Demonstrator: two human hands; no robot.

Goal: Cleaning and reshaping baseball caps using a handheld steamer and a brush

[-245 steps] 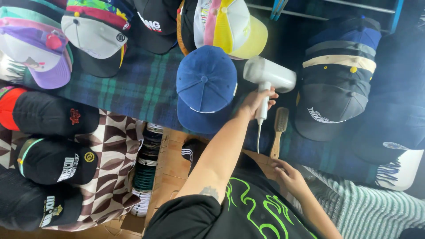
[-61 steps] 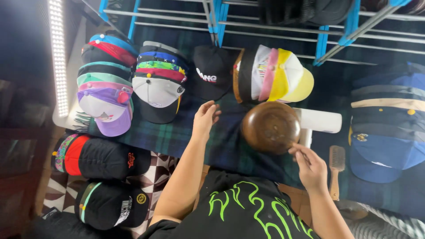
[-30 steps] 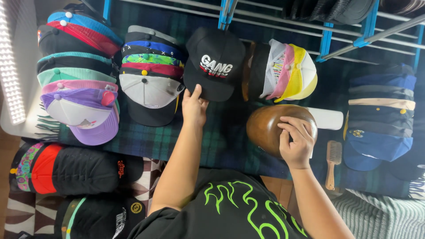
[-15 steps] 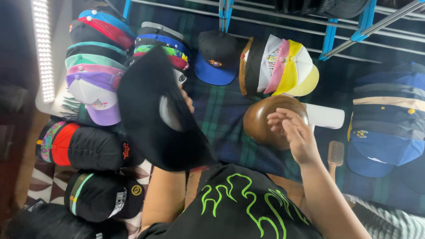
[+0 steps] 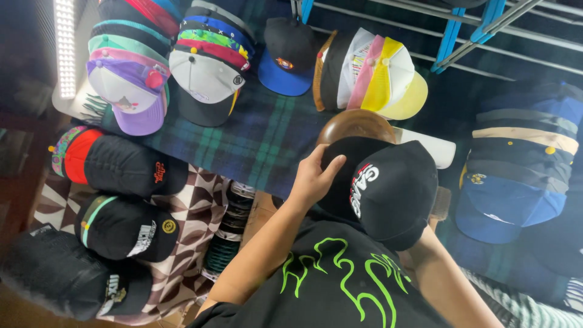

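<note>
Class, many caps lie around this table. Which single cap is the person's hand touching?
The black cap with white and red lettering, sitting on the brown dome form. The left hand rests on its crown; every other cap lies untouched in stacks or alone.

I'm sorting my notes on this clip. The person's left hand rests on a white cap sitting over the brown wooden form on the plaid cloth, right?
Not quite: the cap is black, with a white and red emblem on its front. The head view shows the left hand resting on its crown as it sits over the brown wooden form on the plaid cloth.
</note>
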